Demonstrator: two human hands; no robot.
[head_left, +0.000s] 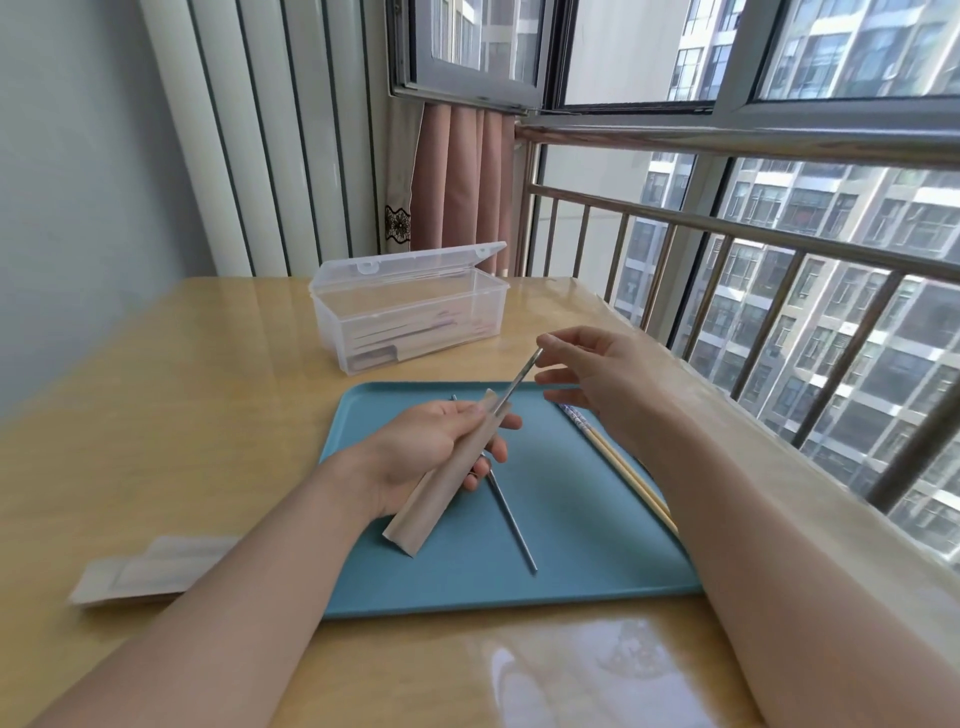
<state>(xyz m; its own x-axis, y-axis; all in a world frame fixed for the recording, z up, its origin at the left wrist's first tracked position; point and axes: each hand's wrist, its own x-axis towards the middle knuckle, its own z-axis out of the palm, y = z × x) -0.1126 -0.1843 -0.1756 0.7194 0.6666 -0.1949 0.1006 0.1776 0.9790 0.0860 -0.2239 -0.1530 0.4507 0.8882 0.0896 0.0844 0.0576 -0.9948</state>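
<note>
Metal chopstick (517, 382) sits partly inside a brown paper sleeve (441, 483), its bare end projecting toward 1 o'clock above the blue tray (597, 545). Left hand (431, 452) grasps the sleeve near its open end, fingers curled round it. Right hand (608, 379) hovers at the projecting tip with its fingers relaxed and spread. The thumb is clear of the rod, and contact by the index fingertip cannot be confirmed. A second metal chopstick (511, 525) lies on the tray, running toward 5 o'clock. A pair of wooden chopsticks (623, 467) lies along the tray's 3 o'clock edge. At 12 o'clock from the tray, a clear plastic box (410, 317) stands on the table (182, 415) with its lid open. Spare paper sleeves (150, 569) lie at 9 o'clock.
</note>
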